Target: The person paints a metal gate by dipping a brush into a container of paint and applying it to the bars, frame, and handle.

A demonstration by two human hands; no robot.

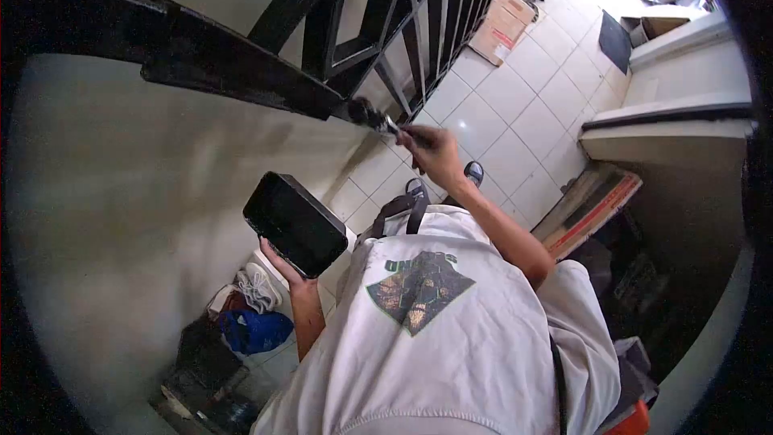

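My right hand (435, 153) grips a paintbrush (385, 122) whose black-loaded bristles touch the end of a black metal gate bar (233, 64). My left hand (283, 267) holds up a black rectangular container (294, 224) from below, close to my chest. The container's inside looks dark and glossy. The black grille of the gate (403, 24) stretches away above the brush.
A pale wall (121, 193) fills the left side. White floor tiles (515, 121) lie below, with flattened cardboard (501, 26) by the gate and a box (592, 205) at the right. Shoes and a blue bag (254, 330) sit by the wall.
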